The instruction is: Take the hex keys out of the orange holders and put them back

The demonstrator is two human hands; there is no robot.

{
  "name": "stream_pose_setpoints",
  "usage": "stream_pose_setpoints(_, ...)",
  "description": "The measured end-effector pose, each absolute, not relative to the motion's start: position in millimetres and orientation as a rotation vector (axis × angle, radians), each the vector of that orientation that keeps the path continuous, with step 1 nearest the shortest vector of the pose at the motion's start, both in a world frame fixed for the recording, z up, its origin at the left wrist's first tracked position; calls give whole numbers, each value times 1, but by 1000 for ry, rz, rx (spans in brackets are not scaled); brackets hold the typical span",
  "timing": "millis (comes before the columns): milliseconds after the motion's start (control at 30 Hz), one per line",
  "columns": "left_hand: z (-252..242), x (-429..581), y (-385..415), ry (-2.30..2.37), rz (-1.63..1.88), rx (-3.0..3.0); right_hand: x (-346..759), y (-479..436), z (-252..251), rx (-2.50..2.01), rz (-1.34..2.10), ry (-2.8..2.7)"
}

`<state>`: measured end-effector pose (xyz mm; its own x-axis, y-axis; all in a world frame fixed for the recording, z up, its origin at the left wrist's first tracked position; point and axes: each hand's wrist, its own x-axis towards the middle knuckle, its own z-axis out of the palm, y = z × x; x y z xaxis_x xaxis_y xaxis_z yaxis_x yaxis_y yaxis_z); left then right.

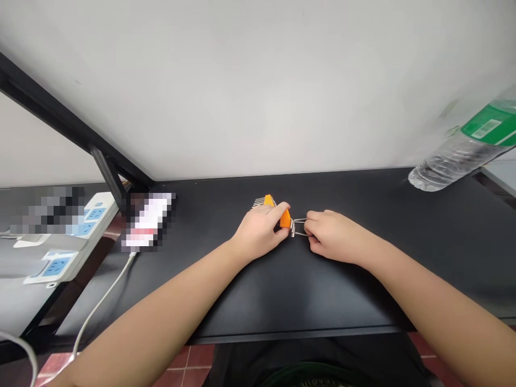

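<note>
Left hand and right hand, both bare, rest close together near the middle of a black table, joined only by the thing between them. The left hand is curled shut around an orange clip, thumb and fingers covering most of its body so that only one orange corner shows; the right hand is closed in a pinch on the clip's wire handles, which stick out to the right from the orange body into its fingertips. The clip is thus held low over the tabletop, clamped from both sides, slightly beyond the middle of the table; whether it touches the surface cannot be told. Just behind the left hand's knuckles a second orange piece shows, with a small striped part beside it; what it is cannot be made out. Both forearms run back from the hands to the lower corners of the view. At the far right corner of the table a clear plastic bottle with a green label appears tilted, its top cut off by the frame. At the table's left edge lies a blurred-out flat object, with a white cable running down from it. Further left, on a lower grey surface, sit white power strips with blue sockets. A pale wall rises behind the table.
</note>
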<state>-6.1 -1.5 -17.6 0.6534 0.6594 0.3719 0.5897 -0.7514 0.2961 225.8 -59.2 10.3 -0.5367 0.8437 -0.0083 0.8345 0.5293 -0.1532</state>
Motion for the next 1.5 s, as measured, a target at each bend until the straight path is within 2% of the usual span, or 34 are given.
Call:
stream_pose_setpoints(200,-15,-7,-3,1037,671,2709,230,-58,18,-1518,395,-2406)
stream_pose_setpoints(433,-15,-5,-5,894,685,2762,228,-57,14,-1517,397,-2401)
stream_pose_setpoints(667,-15,-6,-4,923,720,2743,233,-59,19,-1453,552,-2358)
stream_pose_setpoints(833,-18,-6,-4,898,711,2812,237,-56,20,-1412,810,-2213)
stream_pose_setpoints(1067,-11,1,-10,807,723,2886,219,-53,13,-1424,1507,-1501)
stream_pose_setpoints(1333,-12,-2,-7,893,820,2733,214,-47,4,-1098,1784,-1159)
stream_pose_setpoints(1500,-14,-2,-7,826,824,2738,215,-48,6,-1143,1721,-1276)
